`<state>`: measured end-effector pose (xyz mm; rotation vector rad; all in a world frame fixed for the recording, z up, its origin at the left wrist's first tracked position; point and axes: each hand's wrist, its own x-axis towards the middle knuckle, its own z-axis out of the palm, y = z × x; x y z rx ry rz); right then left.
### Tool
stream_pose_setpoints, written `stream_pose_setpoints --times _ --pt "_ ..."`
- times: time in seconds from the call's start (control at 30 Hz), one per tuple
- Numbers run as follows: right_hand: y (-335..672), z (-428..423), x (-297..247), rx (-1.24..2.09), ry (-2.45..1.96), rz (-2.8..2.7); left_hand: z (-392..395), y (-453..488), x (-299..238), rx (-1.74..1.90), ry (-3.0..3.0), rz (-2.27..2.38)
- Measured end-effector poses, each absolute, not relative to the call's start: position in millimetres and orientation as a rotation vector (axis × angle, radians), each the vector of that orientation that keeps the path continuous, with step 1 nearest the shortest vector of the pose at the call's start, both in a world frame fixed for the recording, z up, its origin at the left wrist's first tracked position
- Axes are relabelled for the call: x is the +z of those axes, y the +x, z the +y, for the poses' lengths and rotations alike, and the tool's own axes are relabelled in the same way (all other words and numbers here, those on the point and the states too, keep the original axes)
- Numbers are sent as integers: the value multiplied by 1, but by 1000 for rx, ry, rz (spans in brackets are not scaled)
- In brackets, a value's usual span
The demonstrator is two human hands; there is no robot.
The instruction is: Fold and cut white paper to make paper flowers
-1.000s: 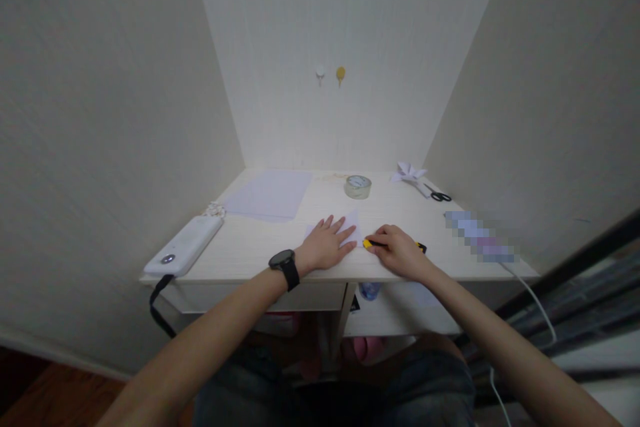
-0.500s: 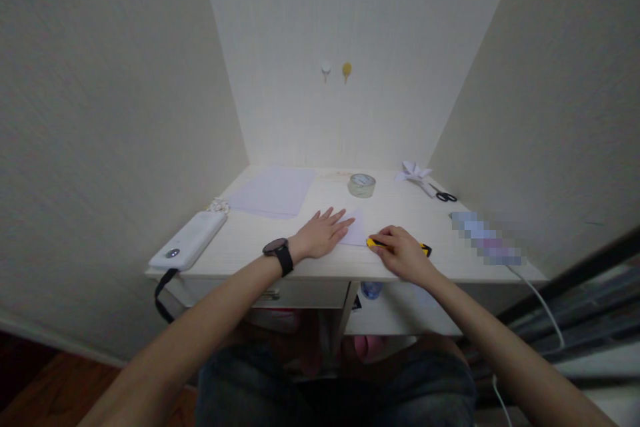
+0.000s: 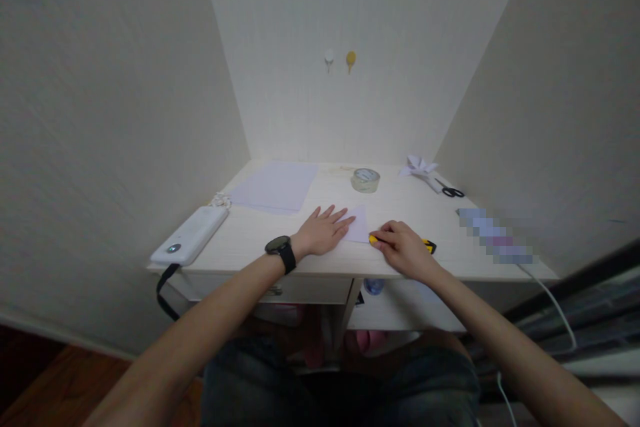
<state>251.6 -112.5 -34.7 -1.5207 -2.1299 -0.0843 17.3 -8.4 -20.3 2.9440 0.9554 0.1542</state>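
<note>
My left hand [image 3: 324, 231] lies flat with fingers spread, pressing on a small piece of white paper [image 3: 358, 227] on the desk. Part of that paper is hidden under the palm. My right hand [image 3: 399, 247] is closed around a yellow and black utility knife [image 3: 429, 246]. Its yellow front end is at the paper's lower right corner, and the back end sticks out past the hand. Whether the blade is out is too small to tell.
Larger white sheets [image 3: 275, 186] lie at the back left. A clear tape roll [image 3: 365, 180] stands behind the hands. At the back right are a folded paper pinwheel-like shape [image 3: 420, 166] and black scissors [image 3: 453, 192]. A white strapped device [image 3: 191, 235] sits left; a blurred phone-like object [image 3: 495, 235] lies right.
The camera view has shifted slightly. Both hands stay nearly in place on the desk, the left still on the paper and the right still gripping the knife.
</note>
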Motion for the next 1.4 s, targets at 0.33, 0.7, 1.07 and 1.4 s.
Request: stream_pose_setpoints --times 0.33,0.7,1.07,1.4 --pt "257 -110 -36 -12 -1403 -2171 -8 17 -19 122 2948 938" --pt "268 -114 -25 144 -1267 -2241 -8 16 -18 110 2919 913" --pt "316 -106 -19 350 -1469 -2170 -12 15 -13 221 2848 927" --pt "348 -85 -13 109 -1875 -2077 -14 14 -10 422 2787 947"
